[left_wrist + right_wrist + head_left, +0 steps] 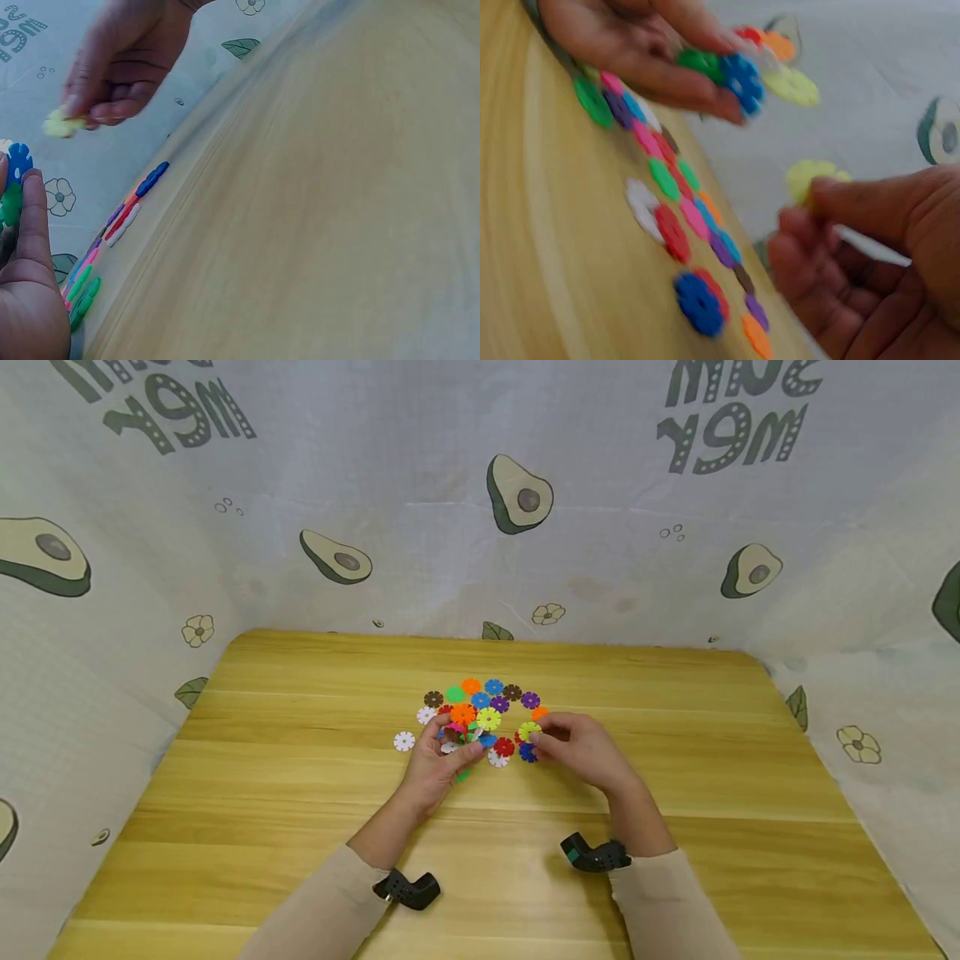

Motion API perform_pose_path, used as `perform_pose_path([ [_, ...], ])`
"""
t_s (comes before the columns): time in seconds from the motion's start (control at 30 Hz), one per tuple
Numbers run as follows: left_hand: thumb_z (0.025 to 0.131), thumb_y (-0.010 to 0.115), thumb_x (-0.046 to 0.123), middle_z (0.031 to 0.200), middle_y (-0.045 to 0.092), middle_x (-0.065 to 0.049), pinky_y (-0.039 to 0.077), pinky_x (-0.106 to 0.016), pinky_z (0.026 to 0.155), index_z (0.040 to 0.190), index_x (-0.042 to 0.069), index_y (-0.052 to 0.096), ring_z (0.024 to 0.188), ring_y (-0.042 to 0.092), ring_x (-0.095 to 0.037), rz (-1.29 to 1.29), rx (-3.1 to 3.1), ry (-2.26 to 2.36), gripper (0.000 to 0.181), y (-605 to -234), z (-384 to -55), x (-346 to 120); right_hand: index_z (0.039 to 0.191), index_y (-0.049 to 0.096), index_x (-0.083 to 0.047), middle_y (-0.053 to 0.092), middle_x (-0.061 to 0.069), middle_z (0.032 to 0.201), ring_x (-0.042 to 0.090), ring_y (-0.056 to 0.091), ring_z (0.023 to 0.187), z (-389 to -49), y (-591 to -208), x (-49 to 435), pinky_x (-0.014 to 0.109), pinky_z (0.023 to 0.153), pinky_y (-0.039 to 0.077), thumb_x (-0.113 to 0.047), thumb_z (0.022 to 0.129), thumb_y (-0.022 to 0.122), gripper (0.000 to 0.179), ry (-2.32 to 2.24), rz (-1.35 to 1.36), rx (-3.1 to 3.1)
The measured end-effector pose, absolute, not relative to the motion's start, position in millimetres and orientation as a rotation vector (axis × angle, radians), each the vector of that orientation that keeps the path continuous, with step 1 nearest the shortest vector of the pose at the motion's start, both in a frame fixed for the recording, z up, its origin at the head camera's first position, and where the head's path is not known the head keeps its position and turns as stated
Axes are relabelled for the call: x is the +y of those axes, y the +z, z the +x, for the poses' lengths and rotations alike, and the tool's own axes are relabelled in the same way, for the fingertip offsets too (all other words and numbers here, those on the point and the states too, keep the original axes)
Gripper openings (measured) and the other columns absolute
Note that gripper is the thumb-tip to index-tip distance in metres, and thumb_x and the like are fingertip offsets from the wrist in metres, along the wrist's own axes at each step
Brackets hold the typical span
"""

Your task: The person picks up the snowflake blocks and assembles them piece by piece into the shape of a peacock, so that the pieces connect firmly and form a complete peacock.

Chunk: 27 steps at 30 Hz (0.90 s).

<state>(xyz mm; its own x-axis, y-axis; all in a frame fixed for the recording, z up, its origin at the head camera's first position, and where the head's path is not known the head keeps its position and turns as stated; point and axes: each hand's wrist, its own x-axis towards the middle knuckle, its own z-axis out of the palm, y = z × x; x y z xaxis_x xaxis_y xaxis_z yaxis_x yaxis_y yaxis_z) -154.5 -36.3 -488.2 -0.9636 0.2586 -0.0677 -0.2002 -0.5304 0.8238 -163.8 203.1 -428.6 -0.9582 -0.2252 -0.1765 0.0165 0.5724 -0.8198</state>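
Joined notched discs (462,714) are gripped between the thumb and fingers of my left hand (435,770), raised above the worktop (495,860). My right hand (585,750) pinches a single yellow disc (529,727) near them. Loose coloured discs (493,687) lie beyond, and farther back hangs an avocado-printed cloth (420,443).

In left wrist view, can't make out detail on blurred yellow disc (58,124); see left hand (34,292) cut by left edge.

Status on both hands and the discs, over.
Left hand gripping joined discs. Right hand pinching single yellow disc, apart from them. No obstruction visible in the gap.
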Motion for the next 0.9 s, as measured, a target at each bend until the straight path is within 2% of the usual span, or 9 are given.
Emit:
perform_pose_path([
  [0.13, 0.095, 0.057, -0.016, 0.127, 0.05, -0.007, 0.061, -0.031, 0.094, 0.118, 0.024, 0.046, 0.097, 0.072, -0.012, 0.111, 1.342, 2.548, 0.047, -487, -155, -37, 0.115, 0.063, 0.007, 0.072, 0.021, 0.098, 0.032, 0.074, 0.088, -161, -429, 183, 0.042, 0.081, 0.065, -0.012, 0.098, 0.068, 0.026, -1.625, -0.197, 2.378],
  [0.33, 0.096, 0.052, -0.017, 0.13, 0.047, -0.009, 0.061, -0.032, 0.095, 0.128, 0.02, 0.043, 0.101, 0.072, -0.013, 0.121, 1.314, 2.55, 0.049, -486, -155, -37, 0.109, 0.06, 0.008, 0.072, 0.03, 0.098, 0.031, 0.075, 0.087, -161, -437, 171, 0.042, 0.08, 0.065, -0.006, 0.097, 0.068, 0.02, -1.77, -0.203, 2.278],
  [0.43, 0.096, 0.053, -0.016, 0.13, 0.048, -0.009, 0.061, -0.033, 0.096, 0.132, 0.018, 0.042, 0.103, 0.073, -0.014, 0.111, 1.294, 2.551, 0.051, -485, -155, -38, 0.108, 0.06, 0.007, 0.073, 0.026, 0.096, 0.031, 0.076, 0.087, -162, -439, 171, 0.043, 0.08, 0.065, -0.007, 0.098, 0.068, 0.019, -1.786, -0.209, 2.268],
  [0.63, 0.096, 0.053, -0.016, 0.128, 0.05, -0.01, 0.061, -0.034, 0.096, 0.128, 0.02, 0.044, 0.101, 0.073, -0.015, 0.096, 1.271, 2.567, 0.049, -486, -156, -38, 0.106, 0.059, 0.006, 0.075, 0.014, 0.089, 0.028, 0.077, 0.085, -162, -442, 165, 0.042, 0.079, 0.065, -0.003, 0.097, 0.068, 0.016, -1.858, -0.172, 2.203],
  [0.8, 0.097, 0.052, -0.016, 0.118, 0.054, -0.003, 0.061, -0.033, 0.096, 0.124, 0.022, 0.045, 0.098, 0.073, -0.013, 0.091, 1.286, 2.574, 0.047, -486, -155, -38, 0.103, 0.057, 0.007, 0.075, 0.012, 0.086, 0.019, 0.077, 0.08, -161, -446, 157, 0.035, 0.076, 0.065, -0.001, 0.096, 0.068, 0.015, -1.906, -0.161, 2.139],
  [0.9, 0.097, 0.052, -0.015, 0.114, 0.058, -0.001, 0.062, -0.032, 0.094, 0.123, 0.022, 0.047, 0.097, 0.073, -0.013, 0.084, 1.293, 2.581, 0.046, -487, -155, -39, 0.103, 0.057, 0.008, 0.076, 0.016, 0.088, 0.017, 0.077, 0.079, -161, -448, 156, 0.033, 0.076, 0.065, -0.002, 0.096, 0.068, 0.017, -1.904, -0.169, 2.137],
])
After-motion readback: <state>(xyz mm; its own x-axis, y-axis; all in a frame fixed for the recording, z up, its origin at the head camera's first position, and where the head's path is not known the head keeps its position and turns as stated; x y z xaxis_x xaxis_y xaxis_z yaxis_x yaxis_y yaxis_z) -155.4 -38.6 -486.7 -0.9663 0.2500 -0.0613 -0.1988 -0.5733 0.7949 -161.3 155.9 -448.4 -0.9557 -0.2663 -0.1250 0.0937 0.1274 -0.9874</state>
